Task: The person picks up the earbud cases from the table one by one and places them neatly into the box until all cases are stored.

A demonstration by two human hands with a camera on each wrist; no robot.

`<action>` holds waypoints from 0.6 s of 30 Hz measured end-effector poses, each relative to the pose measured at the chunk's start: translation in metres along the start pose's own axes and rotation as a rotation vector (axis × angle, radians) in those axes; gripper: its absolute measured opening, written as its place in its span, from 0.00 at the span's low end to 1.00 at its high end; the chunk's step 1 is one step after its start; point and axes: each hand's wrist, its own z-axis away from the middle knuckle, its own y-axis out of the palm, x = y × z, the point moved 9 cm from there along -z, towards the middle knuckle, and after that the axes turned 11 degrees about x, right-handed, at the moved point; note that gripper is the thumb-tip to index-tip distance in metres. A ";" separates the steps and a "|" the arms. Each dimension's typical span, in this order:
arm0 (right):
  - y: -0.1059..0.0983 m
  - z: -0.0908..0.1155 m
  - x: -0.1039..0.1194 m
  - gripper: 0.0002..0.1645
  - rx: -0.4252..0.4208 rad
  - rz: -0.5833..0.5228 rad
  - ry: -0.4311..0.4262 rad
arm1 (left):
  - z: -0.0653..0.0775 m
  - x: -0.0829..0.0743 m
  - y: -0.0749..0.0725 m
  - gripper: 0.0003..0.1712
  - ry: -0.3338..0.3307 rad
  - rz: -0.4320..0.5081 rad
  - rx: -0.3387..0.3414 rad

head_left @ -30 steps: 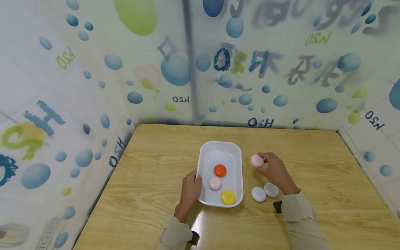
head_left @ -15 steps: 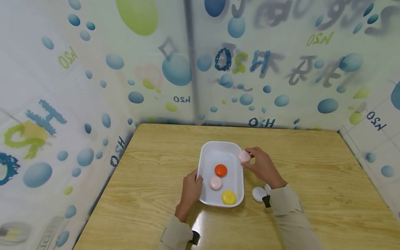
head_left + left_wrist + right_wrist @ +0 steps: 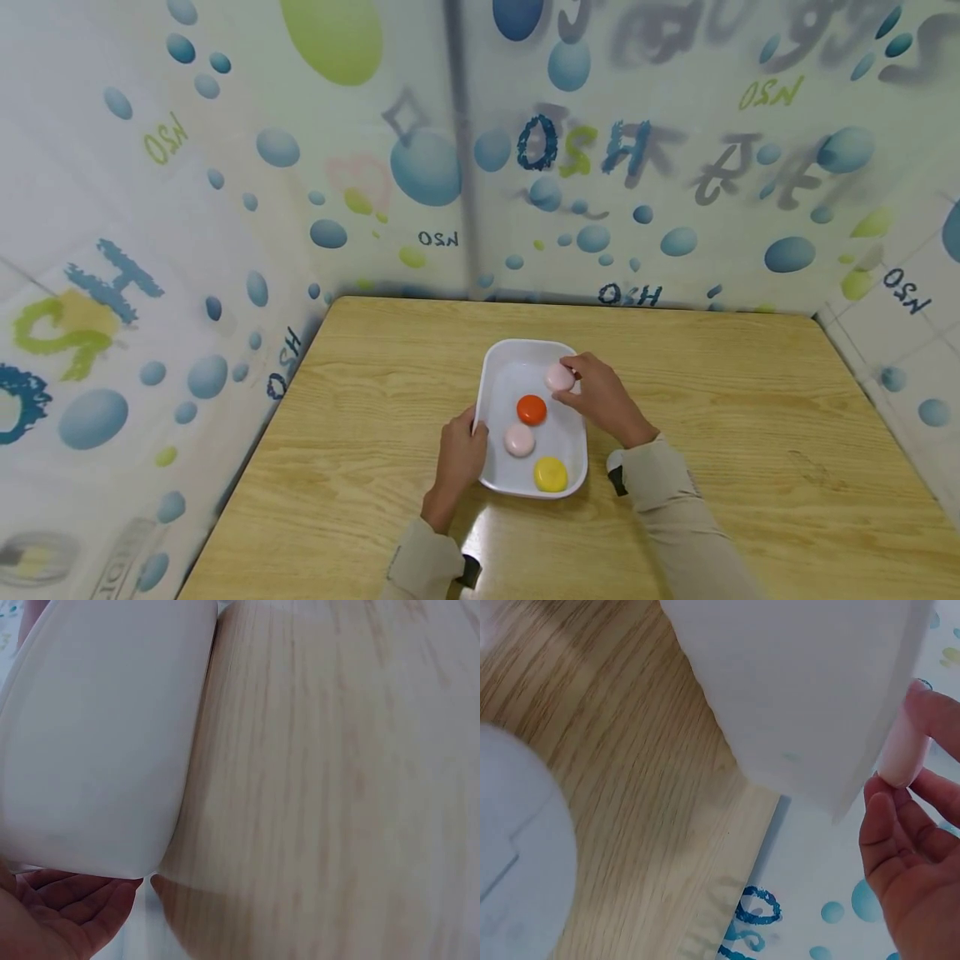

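A white rectangular tray [image 3: 498, 379] rests on the wooden table. My left hand [image 3: 461, 454] grips its left rim, thumb over the edge; in the left wrist view the curled fingers [image 3: 90, 904] show beside the tray wall [image 3: 105, 742]. Over the tray's far right corner, my right hand [image 3: 603, 400] pinches a pale pink round disc [image 3: 558, 377] between thumb and fingers. The right wrist view catches this disc [image 3: 904, 754] edge-on, close to the rim. Lower in the tray lie an orange-red disc [image 3: 532, 409], another pale pink disc [image 3: 519, 440] and a yellow disc [image 3: 551, 474].
Right of the tray, a white disc [image 3: 616, 459] peeks out from behind the right cuff; it appears large in the right wrist view as a white round piece [image 3: 521, 847]. The wooden table [image 3: 750, 417] reaches back to a patterned wall covering [image 3: 525, 250].
My right hand has carried the pale pink disc leftward from beside the tray to over its inside. Its sleeve now covers most of the white discs. The left hand keeps its grip on the tray.
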 end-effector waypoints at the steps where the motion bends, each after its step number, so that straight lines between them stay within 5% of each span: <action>1: 0.001 -0.001 0.001 0.32 0.002 0.004 -0.004 | 0.000 0.000 0.000 0.20 -0.001 0.001 0.002; 18: 0.023 -0.012 0.009 0.32 0.055 0.056 -0.018 | 0.000 0.000 0.000 0.20 -0.010 0.000 -0.001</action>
